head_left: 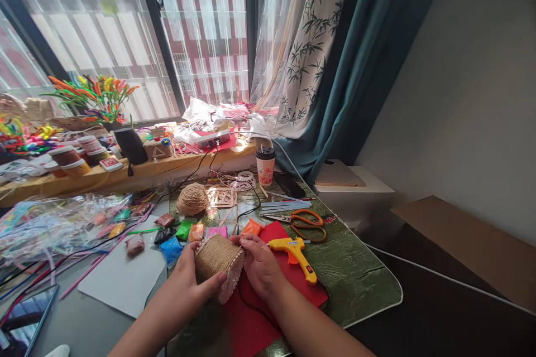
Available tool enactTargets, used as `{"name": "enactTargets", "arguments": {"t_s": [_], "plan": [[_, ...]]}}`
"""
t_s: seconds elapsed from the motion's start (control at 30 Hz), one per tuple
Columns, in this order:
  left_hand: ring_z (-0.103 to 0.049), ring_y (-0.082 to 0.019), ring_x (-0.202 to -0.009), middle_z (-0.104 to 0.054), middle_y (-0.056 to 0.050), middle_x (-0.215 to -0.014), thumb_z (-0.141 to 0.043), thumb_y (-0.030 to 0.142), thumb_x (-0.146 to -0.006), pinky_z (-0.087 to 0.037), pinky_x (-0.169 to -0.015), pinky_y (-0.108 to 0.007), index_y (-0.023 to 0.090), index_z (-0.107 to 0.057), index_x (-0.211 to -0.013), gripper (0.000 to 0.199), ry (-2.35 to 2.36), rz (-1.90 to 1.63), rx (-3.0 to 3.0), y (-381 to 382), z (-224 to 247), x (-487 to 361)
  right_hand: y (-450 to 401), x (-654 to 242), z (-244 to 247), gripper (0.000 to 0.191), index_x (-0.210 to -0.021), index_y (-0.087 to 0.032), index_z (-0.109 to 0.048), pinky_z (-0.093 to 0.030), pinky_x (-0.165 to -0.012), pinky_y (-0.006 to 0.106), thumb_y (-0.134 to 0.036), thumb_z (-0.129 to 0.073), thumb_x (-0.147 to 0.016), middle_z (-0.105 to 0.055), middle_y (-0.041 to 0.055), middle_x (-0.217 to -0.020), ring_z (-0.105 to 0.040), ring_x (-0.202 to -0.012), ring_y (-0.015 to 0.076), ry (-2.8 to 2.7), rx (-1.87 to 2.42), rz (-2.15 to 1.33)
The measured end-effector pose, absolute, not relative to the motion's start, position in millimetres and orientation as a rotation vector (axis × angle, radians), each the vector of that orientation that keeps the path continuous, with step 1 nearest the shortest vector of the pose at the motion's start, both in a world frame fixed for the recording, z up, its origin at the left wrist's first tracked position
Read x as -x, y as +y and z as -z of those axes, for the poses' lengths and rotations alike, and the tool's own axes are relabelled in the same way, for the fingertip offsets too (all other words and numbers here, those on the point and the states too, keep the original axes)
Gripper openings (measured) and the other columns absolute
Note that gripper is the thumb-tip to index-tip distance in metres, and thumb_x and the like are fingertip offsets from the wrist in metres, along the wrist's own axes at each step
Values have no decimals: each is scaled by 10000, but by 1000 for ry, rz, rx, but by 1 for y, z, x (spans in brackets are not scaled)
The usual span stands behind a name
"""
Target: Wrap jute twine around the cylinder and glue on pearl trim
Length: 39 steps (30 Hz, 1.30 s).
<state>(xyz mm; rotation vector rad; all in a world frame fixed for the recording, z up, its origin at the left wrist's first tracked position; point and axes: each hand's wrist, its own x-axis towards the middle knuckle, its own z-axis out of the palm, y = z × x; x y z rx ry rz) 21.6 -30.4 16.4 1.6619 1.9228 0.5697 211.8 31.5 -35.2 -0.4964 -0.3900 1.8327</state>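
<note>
A twine-wrapped cup-like container (216,259) with a pale beaded trim along its rims lies tilted between my hands, above a red sheet (272,321). My left hand (196,284) grips its left side, thumb across the near face. At the right rim my right hand (262,262) has its fingers pinched together on the edge; whether they hold some of the trim I cannot make out. Just right of that hand, a yellow glue gun (295,254) rests on the red sheet. Orange-handled scissors (307,223) lie behind it.
Behind the hands are a twine ball (192,199), small coloured clay packets (171,249) and blue-white glue sticks (287,207). A paper cup (266,166) and a black phone (290,184) stand farther back. Plastic-wrapped supplies (62,223) cover the left. A black cord crosses the table.
</note>
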Motion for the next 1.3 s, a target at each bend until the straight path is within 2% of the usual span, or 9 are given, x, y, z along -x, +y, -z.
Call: {"name": "enactTargets", "arguments": {"t_s": [0.17, 0.33, 0.43, 0.53, 0.7, 0.83, 1.07, 1.2, 1.3], "plan": [[-340, -434, -1602, -338, -255, -1735, -700, 743, -763, -351, -1271, -584, 116, -289, -1666, 1174, 1952, -566, -1796, -10, -45, -36, 30, -209, 32, 261, -772, -214, -761, -526, -901, 356, -283, -969, -630, -840, 61, -899, -717, -886, 232, -398, 487, -1865], [-297, -440, -1618, -426, -244, -1693, -644, 720, -820, -307, -1288, -603, 122, -469, -1584, 985, 1955, -544, -1899, -2, -38, -44, 31, -209, 31, 269, -777, -223, -745, -537, -891, 372, -286, -962, -632, -836, 51, -880, -725, -876, 241, -386, 484, -1864], [-451, -442, -1532, -566, -231, -1577, -627, 704, -842, -382, -1244, -608, 145, -607, -1441, 820, 1937, -580, -1918, -7, -32, -42, 31, -209, 31, 259, -773, -216, -744, -530, -908, 362, -285, -952, -636, -830, 50, -865, -718, -880, 235, -388, 490, -1855], [-595, -404, -1396, -651, -192, -1460, -606, 663, -874, -461, -1185, -586, 178, -620, -1388, 707, 1927, -698, -1908, -21, -26, -39, 31, -209, 31, 244, -770, -208, -751, -523, -883, 346, -295, -940, -642, -817, 45, -834, -704, -848, 224, -401, 505, -1857], [-607, -375, -1379, -636, -134, -1459, -633, 587, -916, -485, -1164, -587, 260, -574, -1418, 602, 1928, -907, -1845, -50, -11, -34, 27, -206, 32, 197, -736, -179, -772, -502, -830, 335, -273, -924, -654, -797, 58, -801, -677, -797, 216, -478, 563, -1886], [-595, -379, -1389, -639, -118, -1450, -683, 596, -883, -481, -1173, -590, 273, -566, -1410, 629, 1936, -990, -1756, -62, 0, -30, 23, -204, 32, 214, -750, -153, -791, -484, -816, 334, -286, -935, -665, -794, 79, -810, -665, -793, 217, -550, 601, -1886], [-620, -409, -1340, -654, -123, -1420, -756, 614, -774, -511, -1127, -608, 251, -559, -1379, 732, 2004, -1169, -1521, -64, 1, -41, 24, -207, 31, 262, -766, -199, -759, -495, -880, 346, -332, -962, -669, -804, 46, -851, -681, -848, 214, -555, 580, -1798], [-633, -385, -1332, -623, -121, -1453, -774, 578, -766, -541, -1112, -557, 252, -472, -1497, 855, 1922, -1292, -1456, -59, 7, -43, 25, -208, 30, 301, -765, -199, -751, -492, -957, 371, -363, -984, -668, -825, 72, -928, -703, -922, 228, -580, 579, -1771], [-552, -389, -1438, -560, -128, -1551, -782, 566, -770, -480, -1193, -551, 258, -416, -1566, 929, 1853, -1334, -1482, -56, 18, -40, 24, -208, 29, 308, -780, -205, -765, -474, -1012, 382, -392, -990, -684, -829, 75, -957, -701, -983, 239, -616, 582, -1735]]}}
